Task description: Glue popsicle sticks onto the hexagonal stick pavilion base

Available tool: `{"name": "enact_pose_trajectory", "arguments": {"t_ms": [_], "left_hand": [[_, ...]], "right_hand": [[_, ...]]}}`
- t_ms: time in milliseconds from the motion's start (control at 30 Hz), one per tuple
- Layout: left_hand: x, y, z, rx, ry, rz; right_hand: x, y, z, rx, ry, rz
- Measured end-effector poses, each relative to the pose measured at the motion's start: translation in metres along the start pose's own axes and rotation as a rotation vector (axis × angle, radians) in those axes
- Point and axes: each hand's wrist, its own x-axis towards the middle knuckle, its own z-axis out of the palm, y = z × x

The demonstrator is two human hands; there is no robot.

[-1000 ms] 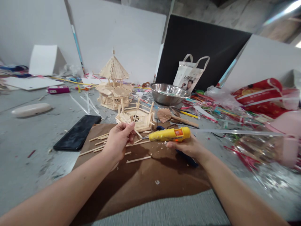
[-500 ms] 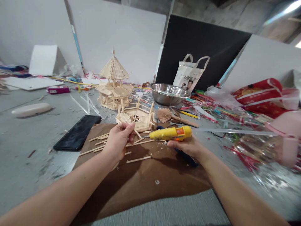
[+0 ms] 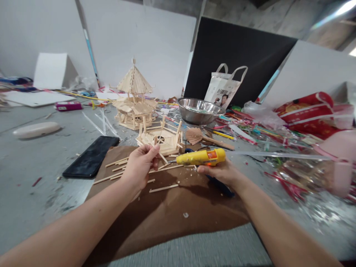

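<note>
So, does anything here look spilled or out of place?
Mildly: pale crumbs near the yellow glue gun in the right hand, and a whitish curl lower in view, lie loose on the brown sheet like stray scraps. At far right, crumpled clear plastic makes an untidy jumble.

Two hands (image 3: 141,161) (image 3: 224,172), one glue gun (image 3: 194,157), one phone (image 3: 91,157)

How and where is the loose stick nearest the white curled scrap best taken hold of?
Pinch the loose stick across its middle, probably from above on the near side: it is thin and lies flat on the brown sheet, with other sticks behind.
</note>
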Motion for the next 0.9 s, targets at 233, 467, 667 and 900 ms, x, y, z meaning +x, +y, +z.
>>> {"name": "enact_pose_trajectory", "arguments": {"t_ms": [233, 467, 667, 900], "left_hand": [[0.001, 0.0008, -0.0002, -0.017, -0.027, -0.02], [-0.0006, 0.0018, 0.0001, -0.033, -0.042, -0.03], [0.0001, 0.001, -0.0002, -0.028, -0.074, -0.019], [-0.0013, 0.0021, 0.0, -0.028, -0.11, -0.023]], "right_hand": [[-0.0014, -0.0008, -0.0002, -0.001, 0.012, 0.018], [-0.0001, 0.0049, -0.0015, 0.011, 0.011, 0.024], [0.0, 0.0055, -0.0022, -0.016, 0.01, 0.012], [0.0004, 0.0004, -0.0007, 0.002, 0.004, -0.009]]}}
